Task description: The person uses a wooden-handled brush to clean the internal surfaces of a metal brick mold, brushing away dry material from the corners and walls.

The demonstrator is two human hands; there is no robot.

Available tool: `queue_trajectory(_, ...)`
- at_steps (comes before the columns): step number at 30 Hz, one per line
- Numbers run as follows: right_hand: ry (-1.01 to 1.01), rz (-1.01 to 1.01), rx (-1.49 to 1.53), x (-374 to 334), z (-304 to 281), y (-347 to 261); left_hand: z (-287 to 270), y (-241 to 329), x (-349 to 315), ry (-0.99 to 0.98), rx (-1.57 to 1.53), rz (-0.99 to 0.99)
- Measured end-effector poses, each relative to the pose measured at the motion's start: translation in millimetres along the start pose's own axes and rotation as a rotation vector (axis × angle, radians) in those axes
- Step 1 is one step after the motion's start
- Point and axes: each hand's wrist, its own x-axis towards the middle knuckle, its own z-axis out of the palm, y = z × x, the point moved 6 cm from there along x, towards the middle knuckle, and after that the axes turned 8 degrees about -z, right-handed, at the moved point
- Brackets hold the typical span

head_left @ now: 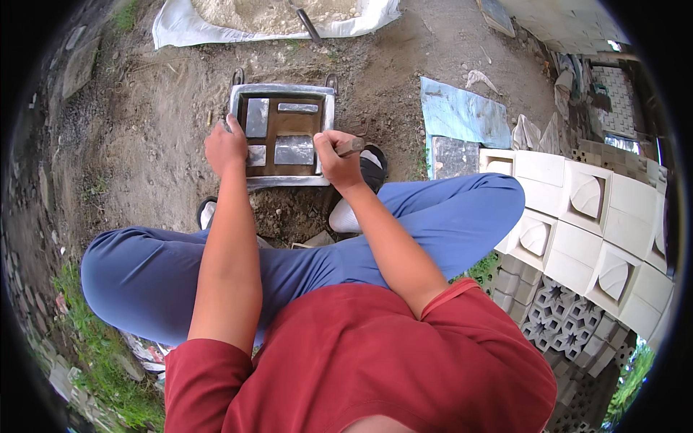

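Between my feet lies a square grey mould frame [281, 181] with two metal loops at its far side. Inside it, several flat grey rectangular blocks [257, 117] stand out from a brown bottom. My left hand [226, 149] is closed around the left rim of the frame. At the right rim, my right hand [338, 160] is closed around a short brown-grey tool handle [351, 146], whose end sticks out to the right. The hand covers the rest of that tool, so its working end does not show.
Beyond the frame lies a white sheet [177, 29] heaped with pale sand [253, 16], and a dark-handled tool [309, 27] rests on it. To the right are a light blue sheet [465, 115], a dark slab [455, 157] and stacked cream blocks [570, 195]. Patterned grey blocks [563, 317] stand nearer.
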Motion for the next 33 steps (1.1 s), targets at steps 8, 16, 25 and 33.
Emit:
queue_trajectory(8,0.039,-0.062,-0.068,1,2,-30,-5,-3,-2,0.025,0.008,-0.007)
queue_trajectory(16,0.073,0.045,0.082,11,4,-41,-11,-4,-1,0.053,0.007,0.001)
queue_trajectory(25,0.137,0.138,0.141,9,-4,-16,-7,-6,-1,0.029,0.024,0.009)
queue_trajectory(33,0.010,-0.025,-0.031,22,6,-14,-1,-2,3,0.060,-0.001,0.022)
